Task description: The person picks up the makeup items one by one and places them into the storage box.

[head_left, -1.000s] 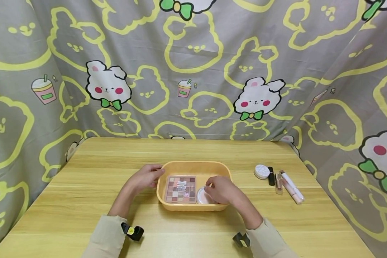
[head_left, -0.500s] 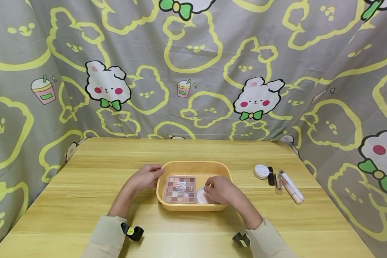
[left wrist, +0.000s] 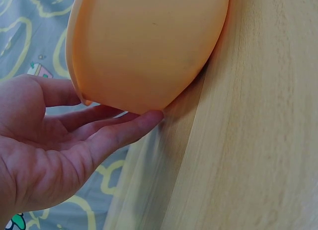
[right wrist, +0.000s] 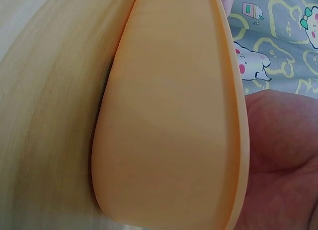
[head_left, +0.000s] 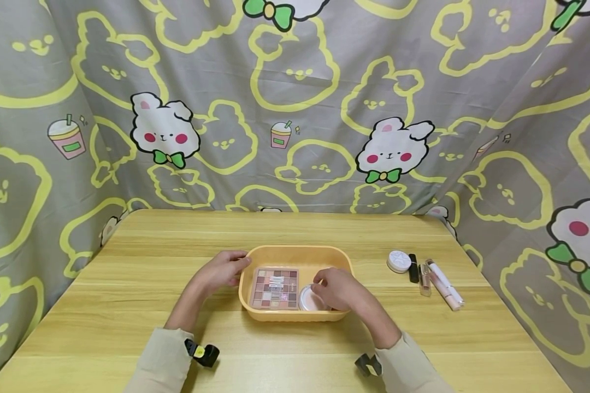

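In the head view, a yellow plastic basin [head_left: 295, 252] stands on the table. Inside it, an eyeshadow palette [head_left: 275, 289] lies at the left, with a round powder compact [head_left: 308, 299] to its right. My right hand [head_left: 341, 289] reaches in over the near right side and pinches the compact, covering its right part. My left hand [head_left: 221, 270] holds the basin's left end. The left wrist view has one digit of that hand at the rim and other fingers [left wrist: 134, 128] against the outer wall. In the right wrist view, the basin wall hides my right fingertips.
At the right of the wooden table [head_left: 201, 224] lie a round white case [head_left: 399, 261], a black tube [head_left: 413, 268], a clear-cased lipstick [head_left: 425, 280] and pink and white tubes [head_left: 444, 286]. A patterned curtain [head_left: 324, 164] hangs behind the table and at both sides.
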Demonstrator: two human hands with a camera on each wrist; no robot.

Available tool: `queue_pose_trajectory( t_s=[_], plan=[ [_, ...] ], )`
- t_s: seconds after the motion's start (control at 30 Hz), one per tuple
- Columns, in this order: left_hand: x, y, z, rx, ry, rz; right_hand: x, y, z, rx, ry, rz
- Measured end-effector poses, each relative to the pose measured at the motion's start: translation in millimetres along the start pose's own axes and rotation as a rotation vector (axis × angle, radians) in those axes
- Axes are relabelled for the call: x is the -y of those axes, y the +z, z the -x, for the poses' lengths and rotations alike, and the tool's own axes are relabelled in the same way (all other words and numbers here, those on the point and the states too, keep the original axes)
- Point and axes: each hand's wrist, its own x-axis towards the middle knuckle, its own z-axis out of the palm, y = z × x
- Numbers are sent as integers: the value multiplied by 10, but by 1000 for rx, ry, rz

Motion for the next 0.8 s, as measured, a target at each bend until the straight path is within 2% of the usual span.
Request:
queue_pose_trajectory(
  t_s=[0.27,0.47,0.8],
  plan=[
    [19,-1,-18,-2,-11,-3,7,-22,8,-6,6,-14],
    [26,0,-22,-15,-23,-4,9,-40,9,-65,4,-6],
    [12,-2,0,0,-6,-11,14,-62,-19,-131,-24,-4]
  ],
)
